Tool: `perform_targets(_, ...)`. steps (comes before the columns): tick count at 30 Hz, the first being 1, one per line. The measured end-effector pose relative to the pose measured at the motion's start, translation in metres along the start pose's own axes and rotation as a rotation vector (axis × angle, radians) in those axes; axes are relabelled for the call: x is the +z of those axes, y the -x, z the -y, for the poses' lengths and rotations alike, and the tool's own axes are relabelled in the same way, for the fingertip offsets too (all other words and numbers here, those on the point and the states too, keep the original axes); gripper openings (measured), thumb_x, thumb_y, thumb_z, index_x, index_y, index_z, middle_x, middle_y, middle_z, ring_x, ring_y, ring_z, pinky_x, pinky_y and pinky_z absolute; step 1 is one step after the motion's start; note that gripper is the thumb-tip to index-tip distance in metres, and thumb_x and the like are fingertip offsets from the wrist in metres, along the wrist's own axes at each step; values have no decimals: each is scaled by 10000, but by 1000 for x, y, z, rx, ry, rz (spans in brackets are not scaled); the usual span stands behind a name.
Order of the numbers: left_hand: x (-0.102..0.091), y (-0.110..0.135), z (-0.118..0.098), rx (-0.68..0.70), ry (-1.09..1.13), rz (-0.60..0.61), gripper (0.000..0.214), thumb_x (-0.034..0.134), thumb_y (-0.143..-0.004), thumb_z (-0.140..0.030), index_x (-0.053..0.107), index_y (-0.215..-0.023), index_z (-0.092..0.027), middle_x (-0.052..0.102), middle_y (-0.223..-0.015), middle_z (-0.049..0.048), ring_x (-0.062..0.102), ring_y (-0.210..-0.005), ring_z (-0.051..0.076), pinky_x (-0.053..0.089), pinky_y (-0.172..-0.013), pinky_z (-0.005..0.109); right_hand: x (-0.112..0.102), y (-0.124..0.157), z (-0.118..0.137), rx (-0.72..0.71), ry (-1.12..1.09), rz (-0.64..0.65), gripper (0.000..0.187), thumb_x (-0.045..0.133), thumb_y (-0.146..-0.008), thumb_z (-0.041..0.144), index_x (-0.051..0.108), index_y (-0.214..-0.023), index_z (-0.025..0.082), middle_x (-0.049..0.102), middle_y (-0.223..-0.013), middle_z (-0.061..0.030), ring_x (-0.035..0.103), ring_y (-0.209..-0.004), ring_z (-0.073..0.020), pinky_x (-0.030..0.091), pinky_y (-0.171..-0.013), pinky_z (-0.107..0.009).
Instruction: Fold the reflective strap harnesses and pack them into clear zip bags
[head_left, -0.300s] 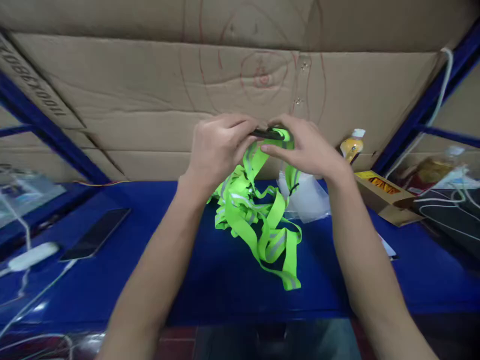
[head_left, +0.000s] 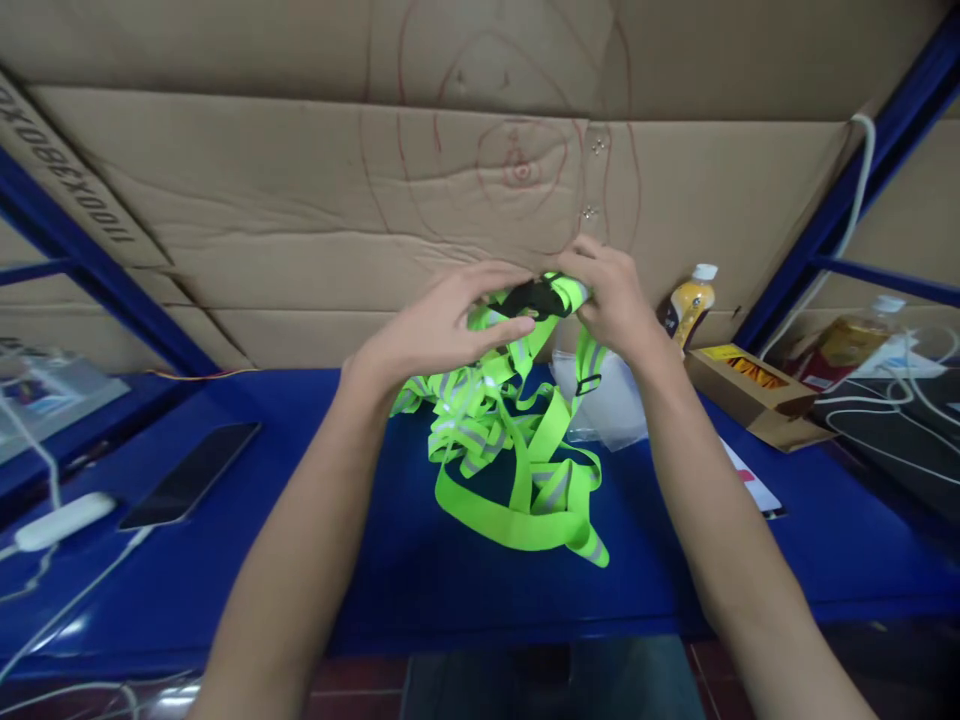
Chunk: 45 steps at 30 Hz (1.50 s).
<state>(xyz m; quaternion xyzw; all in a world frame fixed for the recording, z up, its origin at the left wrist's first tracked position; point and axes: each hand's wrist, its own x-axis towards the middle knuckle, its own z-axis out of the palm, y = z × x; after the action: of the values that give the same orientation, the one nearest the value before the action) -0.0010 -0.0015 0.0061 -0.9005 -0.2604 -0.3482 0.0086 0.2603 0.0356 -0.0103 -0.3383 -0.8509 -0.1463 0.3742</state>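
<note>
Nearest in, pers.'s legs are showing below the blue tabletop. Past the front edge, a wide loop of the green straps, w/ grey bands, is drooping twd the person, lying below & btwn the forearms. Off L, a dark phone is lying flat, white cable running into its near end. Over R, a white card w/ a red mark is peeking out beside the R forearm. Main tangle's sitting just under the L hand, top end rising btwn both hands. L thumb & fingers are standing apart, either side of a black piece; can't tell if they're gripping. R hand is pinching the straps right beside that piece, a length hanging below it w/ a small black buckle. Behind, a clear bag is lying on the tabletop; R of it, a cardboard box & a yellow bottle are standing near the cardboard wall, red rings showing on it.
</note>
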Motion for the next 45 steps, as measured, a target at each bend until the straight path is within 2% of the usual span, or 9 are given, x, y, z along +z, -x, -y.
perform_targets(5, -1, 2, 4, -47, 45, -31, 429, 733, -1037, -431, 743, -1423, -242, 774, -1472, 107, 730, -1324, 308, 577, -1111, 450, 10, 0, 8, -28, -18, -72, 360, 505, -1054, 177, 755, -1283, 299, 703, -1243, -104, 663, -1174, -322, 539, -1013, -473)
perform_targets(10, -2, 6, 8, -57, -102, 35, 305, 815, -972, -394, 753, -1210, -213, 840, -1198, 88, 770, -1081, 289, 578, -985, 413, 13, -2, 10, -23, -89, 78, 366, 557, -960, 129, 745, -1245, 263, 745, -1220, -117, 678, -1204, -342, 540, -1041, -480)
perform_targets(16, 1, 5, 12, -25, -181, 26, 286, 838, -937, -329, 715, -1152, -185, 821, -1121, 78, 762, -1012, 273, 565, -942, 373, -7, -2, 21, -75, -316, 284, 723, 807, -914, 420, 571, -1578, 255, 633, -1638, -121, 611, -1465, -388, 485, -1220, -547)
perform_targets(21, 5, 3, 7, 4, -211, 22, 344, 799, -936, -311, 687, -1235, -183, 814, -1172, 102, 779, -1059, 303, 571, -913, 372, -5, -8, 32, 31, -281, 82, 299, 780, -954, 460, 695, -1161, 261, 793, -1181, -75, 722, -1139, -337, 553, -1087, -532)
perform_targets(28, 3, 5, 4, -59, -256, 7, 354, 707, -978, -324, 698, -1304, -188, 805, -1214, 110, 771, -1099, 301, 575, -1014, 416, -4, -6, 10, 263, -164, -183, 338, 697, -966, 336, 671, -1302, 306, 758, -1194, -97, 708, -1097, -340, 613, -958, -527)
perform_targets(32, 2, 5, 7, -75, -279, 53, 346, 693, -977, -303, 722, -1297, -174, 808, -1216, 128, 767, -1100, 303, 581, -1012, 410, -22, -2, 16, 154, -155, -16, 410, 747, -916, 281, 728, -1323, 326, 753, -1377, -104, 687, -1293, -382, 584, -1092, -571)
perform_targets(36, 4, 6, 3, -43, -278, 102, 364, 675, -993, -306, 723, -1331, -177, 809, -1275, 134, 759, -1171, 324, 576, -1042, 424, -25, -5, 30, -31, -261, 216, 412, 741, -919, 267, 768, -1328, 304, 767, -1439, -60, 686, -1368, -341, 522, -1200, -533)
perform_targets(42, 20, 8, -2, 12, -210, 146, 346, 636, -1018, -257, 680, -1352, -181, 785, -1306, 136, 747, -1204, 331, 562, -1024, 421, -14, -2, 10, 112, -240, 297, 152, 705, -934, 301, 788, -1027, 214, 819, -1001, -75, 707, -915, -271, 543, -853, -426)
perform_targets(45, 27, 7, -4, -2, -243, 139, 343, 644, -1015, -260, 662, -1350, -191, 779, -1286, 146, 749, -1176, 348, 565, -991, 431, -18, 1, 5, 151, -333, 270, 178, 711, -946, 380, 760, -906, 214, 773, -860, -40, 648, -822, -231, 481, -750, -372)
